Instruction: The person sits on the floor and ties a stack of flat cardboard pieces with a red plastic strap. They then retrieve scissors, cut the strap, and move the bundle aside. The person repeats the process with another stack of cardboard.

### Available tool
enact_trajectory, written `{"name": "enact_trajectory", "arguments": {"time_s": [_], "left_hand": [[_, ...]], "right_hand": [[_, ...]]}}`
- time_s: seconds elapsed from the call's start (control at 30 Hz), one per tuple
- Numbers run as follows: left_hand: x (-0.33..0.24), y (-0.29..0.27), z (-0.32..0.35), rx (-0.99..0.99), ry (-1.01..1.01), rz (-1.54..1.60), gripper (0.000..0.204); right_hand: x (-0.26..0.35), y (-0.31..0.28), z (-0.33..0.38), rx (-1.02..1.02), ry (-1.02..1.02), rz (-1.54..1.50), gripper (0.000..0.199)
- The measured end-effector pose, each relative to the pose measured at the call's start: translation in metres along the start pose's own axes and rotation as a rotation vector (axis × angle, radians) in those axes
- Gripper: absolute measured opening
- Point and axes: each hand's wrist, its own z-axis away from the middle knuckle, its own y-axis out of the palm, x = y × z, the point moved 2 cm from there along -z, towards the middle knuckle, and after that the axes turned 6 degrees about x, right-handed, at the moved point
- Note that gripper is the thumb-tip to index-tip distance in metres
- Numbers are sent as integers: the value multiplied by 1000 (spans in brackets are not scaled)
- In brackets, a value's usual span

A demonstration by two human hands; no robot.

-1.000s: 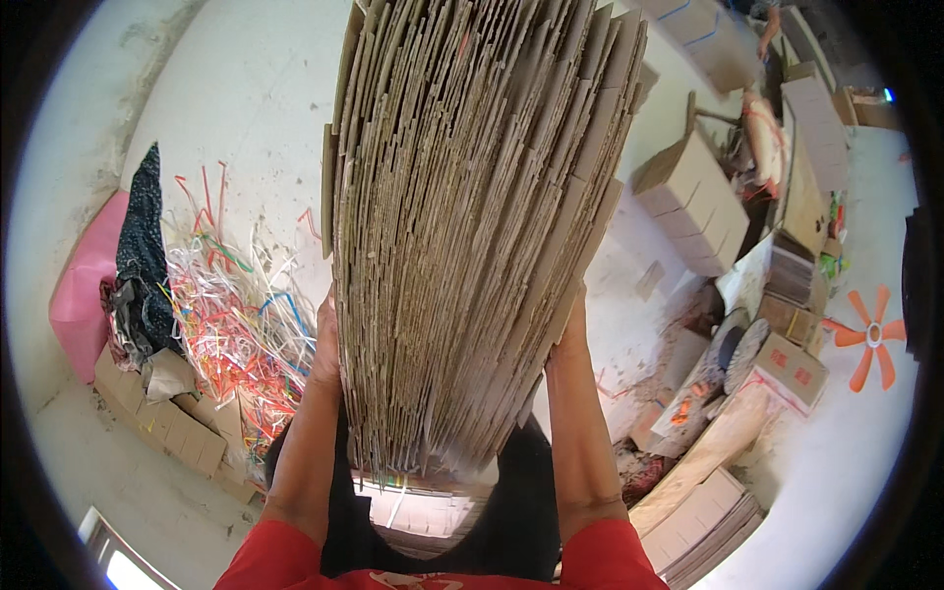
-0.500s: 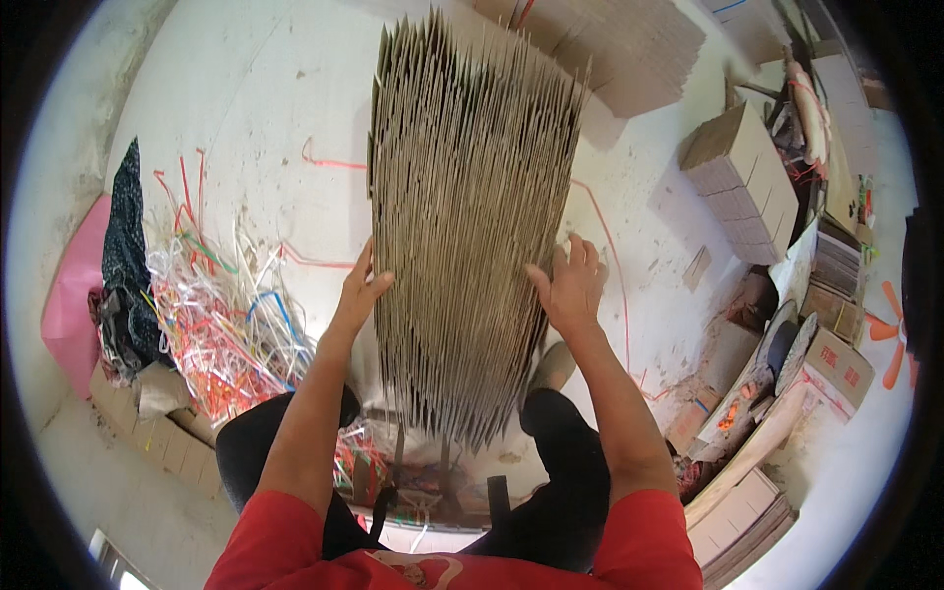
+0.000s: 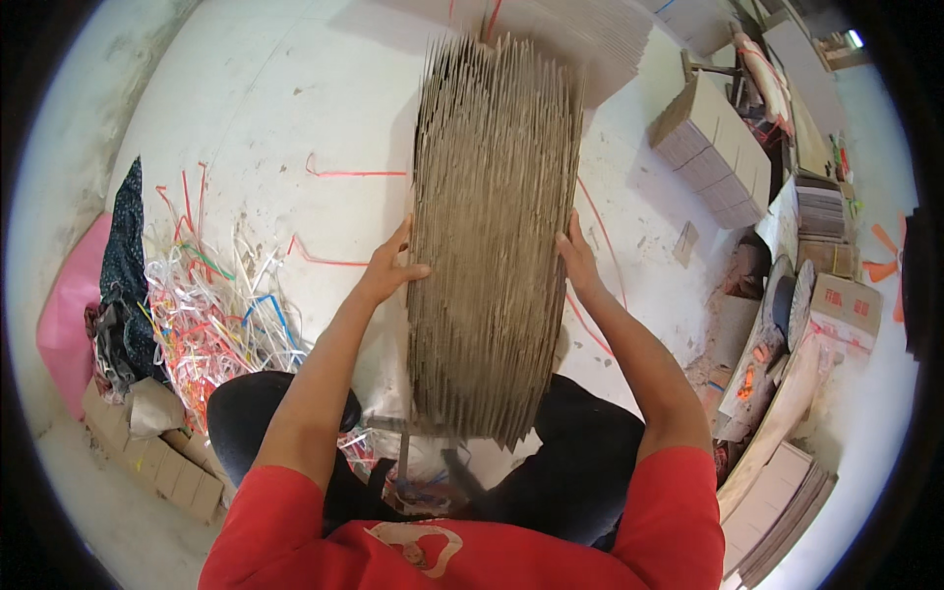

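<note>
A long stack of thin brown cardboard sheets (image 3: 492, 236), seen edge-on, stands between my knees and reaches away from me. Against its left side presses my left hand (image 3: 391, 267), thumb resting over the near edges of the sheets. On the opposite side my right hand (image 3: 578, 254) grips the stack, its thumb at the edge and fingers along the side. Both hands squeeze the bundle between them. Red plastic strapping (image 3: 356, 174) runs over the floor and passes out of sight beneath the stack; another red strand (image 3: 602, 231) curves out on the right.
A tangled heap of white, red and blue strapping (image 3: 231, 324) lies at the left, beside a pink sheet (image 3: 74, 305) and dark cloth (image 3: 128, 265). At the right are a cardboard stack (image 3: 716, 147), a carton (image 3: 844, 310) and an orange fan (image 3: 885, 256). More cardboard (image 3: 590, 44) lies beyond.
Both hands have closed in on the stack's sides. The sheets are squeezed into a narrower, more even bundle, which now sits slightly further right in the view.
</note>
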Motion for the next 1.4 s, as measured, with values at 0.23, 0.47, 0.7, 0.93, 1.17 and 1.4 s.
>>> {"name": "enact_trajectory", "arguments": {"time_s": [0.23,0.47,0.7,0.93,1.17,1.4], "left_hand": [[-14,-7,1,-6,-59,-17,92],[-17,-21,11,-30,-55,-162,97],[-25,-15,7,-19,-162,113,99],[-4,-10,0,13,-132,-11,101],[-8,-8,0,1,-123,93,100],[-9,-13,0,19,-85,-80,101]], "right_hand": [[1,28,1,-186,-176,151,66],[68,14,0,-258,-220,744,76],[54,21,-30,5,-311,1042,81],[61,33,-33,111,-450,1282,82],[160,100,-41,77,-869,1023,78],[100,123,-72,178,-849,1055,78]]}}
